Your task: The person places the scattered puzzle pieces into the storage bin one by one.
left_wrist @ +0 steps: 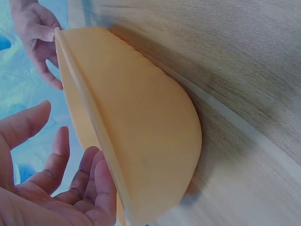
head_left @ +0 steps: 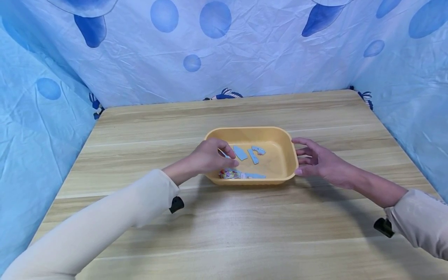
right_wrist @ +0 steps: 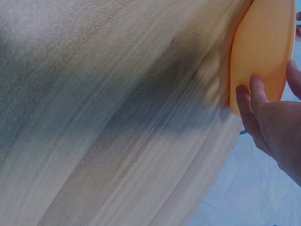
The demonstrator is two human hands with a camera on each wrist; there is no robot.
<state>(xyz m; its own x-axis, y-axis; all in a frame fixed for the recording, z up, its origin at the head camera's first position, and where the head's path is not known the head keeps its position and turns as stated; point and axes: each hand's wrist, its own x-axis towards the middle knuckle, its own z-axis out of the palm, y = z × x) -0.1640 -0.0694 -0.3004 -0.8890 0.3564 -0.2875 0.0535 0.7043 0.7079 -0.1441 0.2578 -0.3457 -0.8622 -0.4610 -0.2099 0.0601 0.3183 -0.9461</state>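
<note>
A yellow-orange plastic tray (head_left: 280,153) stands on the wooden table. Flat light-blue pieces lie inside: a pointed one (head_left: 240,153), a narrow strip (head_left: 253,156) and a curved one (head_left: 258,150). Near the front wall are a multicoloured piece (head_left: 230,174) and a long blue piece (head_left: 255,175). My left hand (head_left: 214,156) reaches over the tray's left end, thumb and fingers apart, nothing visible between them; it partly covers another blue piece. At the opposite end, my right hand (head_left: 316,161) touches the outer wall with loosely bent fingers (right_wrist: 257,89).
The wooden table (head_left: 241,225) extends around the tray on all sides. Blue patterned sheeting (head_left: 245,58) hangs behind it and along both sides. A small black object (head_left: 176,204) sits at the left cuff, and a similar one (head_left: 384,227) at the right cuff.
</note>
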